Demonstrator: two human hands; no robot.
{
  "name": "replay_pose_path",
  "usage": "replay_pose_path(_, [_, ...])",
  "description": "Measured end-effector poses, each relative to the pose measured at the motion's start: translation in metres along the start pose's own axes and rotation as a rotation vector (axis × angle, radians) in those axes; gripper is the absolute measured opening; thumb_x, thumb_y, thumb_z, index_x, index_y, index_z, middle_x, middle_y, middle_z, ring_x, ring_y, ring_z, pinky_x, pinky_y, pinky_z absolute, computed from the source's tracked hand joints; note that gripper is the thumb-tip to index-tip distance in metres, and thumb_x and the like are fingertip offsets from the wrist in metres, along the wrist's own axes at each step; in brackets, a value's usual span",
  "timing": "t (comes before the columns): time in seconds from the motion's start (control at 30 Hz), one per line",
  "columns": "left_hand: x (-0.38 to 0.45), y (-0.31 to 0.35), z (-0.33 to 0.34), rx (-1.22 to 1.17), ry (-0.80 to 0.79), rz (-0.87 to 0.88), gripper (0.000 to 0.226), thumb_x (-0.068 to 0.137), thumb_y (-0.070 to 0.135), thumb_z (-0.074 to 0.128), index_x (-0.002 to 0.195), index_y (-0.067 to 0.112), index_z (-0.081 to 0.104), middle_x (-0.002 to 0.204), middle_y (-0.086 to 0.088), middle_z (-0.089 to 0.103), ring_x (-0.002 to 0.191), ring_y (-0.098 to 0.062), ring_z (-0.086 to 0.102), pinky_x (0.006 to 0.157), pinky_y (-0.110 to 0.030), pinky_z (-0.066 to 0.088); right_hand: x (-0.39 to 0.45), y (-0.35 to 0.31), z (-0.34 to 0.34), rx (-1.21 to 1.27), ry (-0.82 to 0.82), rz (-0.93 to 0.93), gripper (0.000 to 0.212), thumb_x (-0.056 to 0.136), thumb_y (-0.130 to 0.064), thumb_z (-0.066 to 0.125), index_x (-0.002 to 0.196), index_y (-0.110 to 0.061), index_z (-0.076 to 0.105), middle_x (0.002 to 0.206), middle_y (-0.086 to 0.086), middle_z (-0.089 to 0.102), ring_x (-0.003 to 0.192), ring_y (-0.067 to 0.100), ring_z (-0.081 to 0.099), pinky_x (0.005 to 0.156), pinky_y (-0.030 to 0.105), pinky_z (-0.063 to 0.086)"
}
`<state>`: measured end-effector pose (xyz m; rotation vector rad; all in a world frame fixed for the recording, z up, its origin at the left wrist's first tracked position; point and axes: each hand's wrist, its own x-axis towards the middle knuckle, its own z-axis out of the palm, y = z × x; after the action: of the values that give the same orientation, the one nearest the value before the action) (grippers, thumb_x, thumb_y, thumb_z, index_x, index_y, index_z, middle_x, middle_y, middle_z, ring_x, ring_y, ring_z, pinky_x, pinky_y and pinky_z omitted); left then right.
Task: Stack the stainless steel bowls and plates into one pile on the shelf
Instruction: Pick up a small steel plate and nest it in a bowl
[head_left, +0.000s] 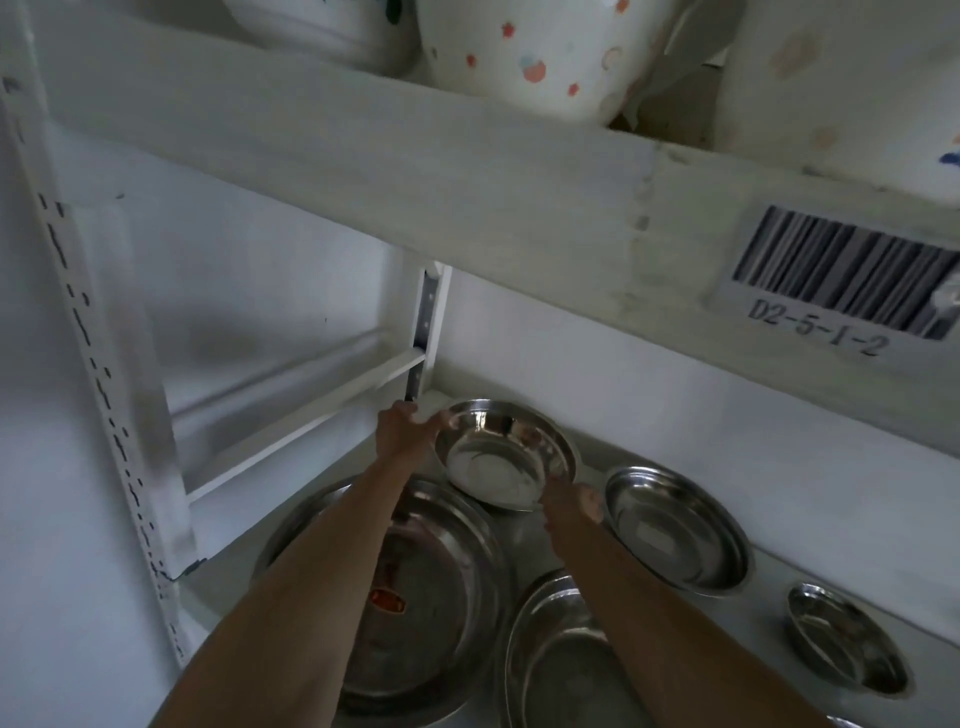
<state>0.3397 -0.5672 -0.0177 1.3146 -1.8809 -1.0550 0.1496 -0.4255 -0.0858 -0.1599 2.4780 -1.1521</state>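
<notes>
Five steel pieces show on the lower shelf (675, 431), and most of them sit apart, so the pile looks barely begun. Both of the person's arms reach in toward the back corner, where a deep bowl (501, 457) is held tilted between the two hands. The left hand (408, 426) has its fingers curled onto the bowl's far left rim, clamped on it as far as I can see. The right hand (574, 506) meets the near right edge of the same bowl; its fingers seem closed against the rim, though blur makes the exact hold hard to read.

Under the left forearm lies a large plate (441, 571) with an orange sticker (387, 600) on it. It may have a second rim beneath it, but I cannot tell whether that is another plate or just a double edge. Just beside it, toward the front, a second plate (556, 660) overlaps its edge. To the right of the hands a medium bowl (678, 530) stands alone, and further right, well apart, sits a small bowl (847, 642).

My guess is the held bowl is bound for the large plate, which would make a sensible base. If so, at least three more pieces are left to gather: the second plate, the medium bowl and the small bowl. Above, spotted white crockery (540, 47) on the upper shelf (363, 171) plays no part.
</notes>
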Motion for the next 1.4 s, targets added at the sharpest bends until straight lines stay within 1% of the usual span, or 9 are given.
replay_pose_path(0.2, [0.017, -0.008, 0.015, -0.068, -0.083, -0.144, 0.083, 0.080, 0.057, 0.061, 0.139, 0.003, 0.043, 0.141, -0.017, 0.050, 0.129, -0.031, 0.049, 0.106, -0.038, 0.041, -0.001, -0.006, -0.010, -0.118, 0.030, 0.020, 0.062, 0.091, -0.045, 0.038, 0.135, -0.004, 0.052, 0.133, 0.017, 0.054, 0.118, 0.035, 0.054, 0.106, 0.045, 0.043])
replay_pose_path(0.3, [0.024, -0.009, 0.023, -0.170, -0.128, -0.243, 0.083, 0.077, 0.050, 0.069, 0.136, -0.003, 0.043, 0.132, -0.021, 0.056, 0.120, -0.035, 0.056, 0.096, -0.036, 0.047, -0.023, -0.016, -0.021, -0.029, -0.120, 0.030, 0.051, 0.088, -0.044, 0.044, 0.117, -0.005, 0.060, 0.104, 0.016, 0.060, 0.094, 0.030, 0.060, 0.091, 0.043, 0.052])
replay_pose_path(0.4, [0.033, -0.012, 0.032, -0.226, -0.113, -0.257, 0.089, 0.071, 0.051, 0.074, 0.132, -0.007, 0.047, 0.126, -0.026, 0.061, 0.113, -0.039, 0.061, 0.090, -0.041, 0.053, -0.035, -0.021, -0.027, 0.274, -0.213, 0.142, 0.031, 0.095, -0.031, 0.055, 0.098, -0.001, 0.060, 0.073, 0.015, 0.054, 0.060, 0.025, 0.052, 0.056, 0.034, 0.048])
replay_pose_path(0.6, [0.033, -0.013, 0.044, -0.206, -0.099, -0.285, 0.076, 0.071, 0.044, 0.078, 0.122, -0.007, 0.053, 0.109, -0.022, 0.066, 0.083, -0.029, 0.067, 0.067, -0.032, 0.052, -0.040, -0.021, -0.028, 0.557, -0.253, 0.218, 0.033, 0.094, -0.023, 0.062, 0.114, 0.003, 0.056, 0.087, 0.021, 0.059, 0.062, 0.029, 0.057, 0.027, 0.028, 0.047])
replay_pose_path(0.67, [0.031, -0.012, 0.047, -0.174, -0.068, -0.283, 0.059, 0.076, 0.037, 0.076, 0.111, -0.007, 0.059, 0.092, -0.019, 0.067, 0.065, -0.023, 0.061, 0.063, -0.033, 0.054, -0.037, -0.019, -0.027, 0.542, -0.257, 0.189, 0.037, 0.094, -0.024, 0.062, 0.116, 0.005, 0.056, 0.089, 0.023, 0.060, 0.062, 0.029, 0.058, 0.027, 0.028, 0.046])
replay_pose_path(0.8, [0.028, -0.010, 0.047, -0.154, -0.049, -0.253, 0.034, 0.083, 0.023, 0.071, 0.099, -0.005, 0.064, 0.084, -0.014, 0.064, 0.072, -0.024, 0.063, 0.079, -0.042, 0.059, -0.033, -0.014, -0.026, 0.549, -0.250, 0.159, 0.035, 0.094, -0.025, 0.062, 0.112, 0.005, 0.057, 0.080, 0.020, 0.059, 0.062, 0.030, 0.060, 0.030, 0.027, 0.049])
replay_pose_path(1.0, [0.022, -0.007, 0.038, -0.148, -0.024, -0.183, 0.031, 0.081, 0.025, 0.071, 0.093, -0.004, 0.069, 0.091, -0.021, 0.073, 0.072, -0.029, 0.068, 0.072, -0.036, 0.057, -0.029, -0.011, -0.025, 0.552, -0.232, 0.120, 0.040, 0.091, -0.030, 0.066, 0.109, 0.005, 0.060, 0.096, 0.024, 0.064, 0.072, 0.032, 0.065, 0.065, 0.044, 0.059])
replay_pose_path(1.13, [0.016, 0.001, 0.033, -0.159, 0.007, -0.146, 0.027, 0.083, 0.025, 0.069, 0.085, -0.002, 0.070, 0.077, -0.015, 0.070, 0.063, -0.023, 0.062, 0.073, -0.036, 0.056, -0.035, -0.013, -0.031, 0.563, -0.209, 0.064, 0.037, 0.091, -0.034, 0.063, 0.104, 0.001, 0.059, 0.086, 0.018, 0.063, 0.074, 0.030, 0.065, 0.086, 0.052, 0.057])
replay_pose_path(1.4, [-0.001, 0.025, 0.018, -0.197, 0.016, -0.056, 0.027, 0.081, 0.030, 0.070, 0.081, 0.003, 0.071, 0.078, -0.014, 0.073, 0.074, -0.029, 0.070, 0.079, -0.041, 0.058, -0.056, -0.023, -0.058, 0.571, -0.131, -0.002, 0.028, 0.094, -0.032, 0.059, 0.083, -0.006, 0.060, 0.071, 0.012, 0.060, 0.061, 0.023, 0.059, 0.060, 0.038, 0.054])
